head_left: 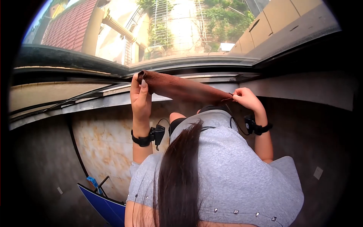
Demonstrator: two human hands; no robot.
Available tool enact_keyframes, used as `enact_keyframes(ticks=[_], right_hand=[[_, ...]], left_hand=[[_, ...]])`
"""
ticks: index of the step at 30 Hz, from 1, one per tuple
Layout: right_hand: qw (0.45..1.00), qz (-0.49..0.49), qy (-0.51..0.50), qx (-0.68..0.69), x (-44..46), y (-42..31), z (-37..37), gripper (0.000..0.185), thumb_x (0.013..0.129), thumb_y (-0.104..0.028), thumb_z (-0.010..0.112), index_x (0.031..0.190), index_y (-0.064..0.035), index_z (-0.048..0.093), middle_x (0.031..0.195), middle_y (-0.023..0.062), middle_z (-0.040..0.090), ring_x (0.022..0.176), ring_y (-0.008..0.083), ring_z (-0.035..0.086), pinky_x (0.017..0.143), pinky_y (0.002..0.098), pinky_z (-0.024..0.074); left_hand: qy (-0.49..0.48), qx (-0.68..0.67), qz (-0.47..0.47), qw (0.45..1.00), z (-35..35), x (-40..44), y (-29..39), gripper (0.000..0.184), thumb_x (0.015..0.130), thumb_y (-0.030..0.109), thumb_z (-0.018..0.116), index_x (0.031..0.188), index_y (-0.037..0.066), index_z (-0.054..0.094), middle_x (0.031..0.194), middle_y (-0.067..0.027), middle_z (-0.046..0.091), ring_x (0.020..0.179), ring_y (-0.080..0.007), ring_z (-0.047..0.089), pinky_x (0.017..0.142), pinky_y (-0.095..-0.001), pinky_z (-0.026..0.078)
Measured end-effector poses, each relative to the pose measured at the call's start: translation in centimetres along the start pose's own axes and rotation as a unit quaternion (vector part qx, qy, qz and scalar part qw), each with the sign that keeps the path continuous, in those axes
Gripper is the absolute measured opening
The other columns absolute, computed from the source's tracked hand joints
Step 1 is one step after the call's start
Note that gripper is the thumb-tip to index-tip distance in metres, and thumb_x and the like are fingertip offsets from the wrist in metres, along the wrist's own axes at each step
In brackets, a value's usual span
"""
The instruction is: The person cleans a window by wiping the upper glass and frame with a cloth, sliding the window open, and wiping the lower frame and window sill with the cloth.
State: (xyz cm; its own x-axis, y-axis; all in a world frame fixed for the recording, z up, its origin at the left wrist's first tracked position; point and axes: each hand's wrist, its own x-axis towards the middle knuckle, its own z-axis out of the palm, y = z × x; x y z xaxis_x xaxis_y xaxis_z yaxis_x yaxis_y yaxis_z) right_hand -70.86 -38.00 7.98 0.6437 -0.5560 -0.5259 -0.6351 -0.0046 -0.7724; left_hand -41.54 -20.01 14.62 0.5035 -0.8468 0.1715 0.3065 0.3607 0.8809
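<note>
A brown cloth [185, 87] is stretched between my two hands in front of the window. My left hand [140, 92] grips its rolled or folded left end, with the thumb pressed on the near side. Lower down, my right hand [247, 99] pinches the opposite corner between thumb and fingers, so the cloth slopes down to the right. A black strap with a small device [157, 135] sits on my left wrist, and another device [250, 124] is strapped to my right wrist. Part of the cloth's lower edge is hidden behind my body.
Just beyond the cloth runs the window frame [211, 77] with its sill [94, 107]. Outside the glass are plants, a railing and a red roof. At lower left, a blue panel [100, 206] and a small blue item [92, 181] stand near the marbled floor [102, 143].
</note>
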Motion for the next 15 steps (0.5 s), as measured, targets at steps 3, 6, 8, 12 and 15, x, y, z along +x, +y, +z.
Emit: enact_keyframes(ticks=[3,6,8,12,15], right_hand=[[0.984,-0.009,0.080,-0.161,0.3,-1.1,1.3,0.019,0.071,-0.016,0.054,0.066,0.0018,0.057,0.063,0.0144,0.059,0.062,0.0254,0.058,0.059,0.0319,0.0451],[0.976,-0.129,0.120,-0.127,0.9,-2.7,2.9,0.021,0.073,-0.019,0.061,0.082,-0.0002,0.059,0.082,0.0161,0.059,0.073,0.0271,0.058,0.066,0.0338,0.0460],[0.981,-0.180,0.050,-0.053,1.2,-5.0,3.8,0.024,0.075,-0.016,0.062,0.093,-0.0009,0.058,0.090,0.0122,0.059,0.075,0.0198,0.059,0.066,0.0301,0.0466],[0.971,-0.240,-0.018,0.008,1.6,-8.9,6.4,0.042,0.074,-0.011,0.064,0.113,-0.0064,0.051,0.088,0.0094,0.059,0.070,0.0164,0.056,0.062,0.0281,0.0458],[0.942,-0.322,-0.070,0.055,3.8,-8.9,7.9,0.034,0.075,-0.012,0.064,0.108,-0.0079,0.056,0.083,0.0083,0.058,0.071,0.0160,0.055,0.062,0.0279,0.0447]], left_hand=[[0.023,0.153,-0.013,0.988,2.1,0.5,0.5,0.011,0.088,0.014,0.051,0.092,0.004,0.049,0.077,0.0048,0.046,0.069,-0.0032,0.039,0.062,-0.0167,0.031],[0.006,0.253,0.009,0.967,3.0,0.5,0.3,0.013,0.087,0.016,0.053,0.086,0.003,0.051,0.071,0.0055,0.044,0.064,-0.0033,0.037,0.057,-0.0164,0.030],[-0.007,0.303,0.016,0.953,3.8,0.5,0.3,0.014,0.087,0.016,0.053,0.087,0.002,0.051,0.071,0.0045,0.047,0.064,-0.0032,0.039,0.057,-0.0164,0.032],[-0.011,0.304,0.000,0.953,4.5,0.4,0.6,0.014,0.087,0.016,0.053,0.087,0.002,0.052,0.073,0.0031,0.050,0.065,-0.0031,0.042,0.059,-0.0160,0.034],[0.001,0.250,-0.024,0.968,4.4,0.3,0.9,0.014,0.088,0.015,0.052,0.088,0.002,0.052,0.075,0.0026,0.052,0.067,-0.0028,0.044,0.061,-0.0157,0.035]])
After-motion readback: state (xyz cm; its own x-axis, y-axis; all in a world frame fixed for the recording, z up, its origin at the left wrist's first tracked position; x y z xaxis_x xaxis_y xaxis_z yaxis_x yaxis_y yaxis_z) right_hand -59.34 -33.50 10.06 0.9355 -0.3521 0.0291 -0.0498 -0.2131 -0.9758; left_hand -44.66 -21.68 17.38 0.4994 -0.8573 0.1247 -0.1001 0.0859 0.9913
